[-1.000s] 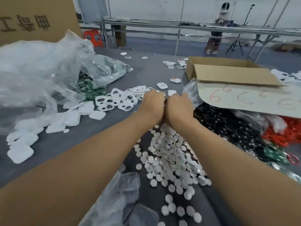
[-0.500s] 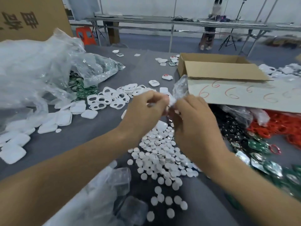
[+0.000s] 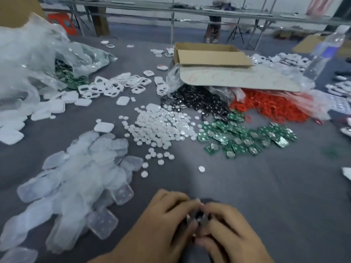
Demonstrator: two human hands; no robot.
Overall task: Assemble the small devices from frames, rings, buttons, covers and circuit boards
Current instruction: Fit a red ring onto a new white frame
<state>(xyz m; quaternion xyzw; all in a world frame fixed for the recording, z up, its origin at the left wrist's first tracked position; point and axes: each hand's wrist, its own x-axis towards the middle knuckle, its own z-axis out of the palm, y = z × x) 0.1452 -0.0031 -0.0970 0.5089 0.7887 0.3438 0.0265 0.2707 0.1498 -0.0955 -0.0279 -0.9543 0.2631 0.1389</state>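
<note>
Half a second ago both hands were raised over the pile of white buttons [image 3: 163, 126], pinching a pale piece at its far edge. Now they are drawn back to the near side of that pile, well apart from it, low over the grey table [image 3: 256, 190]. The forearms that crossed the pile are gone from over it, so the whole pile shows.

The left hand [image 3: 167, 215] and the right hand [image 3: 229, 224] are pressed together, fingertips meeting. The fingers of both are curled closely round a small dark piece [image 3: 201, 215], which sits between the 2 hands. Only a sliver of it shows, dark with a lighter glint. Motion blur hides its shape, so I cannot tell which part it is.

The other parts lie round the button pile:
- Green circuit boards [image 3: 247, 135] lie just right of it, touching its edge.
- Black parts [image 3: 197, 103] lie just behind it, with red rings [image 3: 266, 107] further right of them.
- White frames [image 3: 114, 84] lie behind it to the left.
- Clear covers [image 3: 81, 168] spread to its near left.
- A cardboard box [image 3: 209, 54] stands well behind it.
</note>
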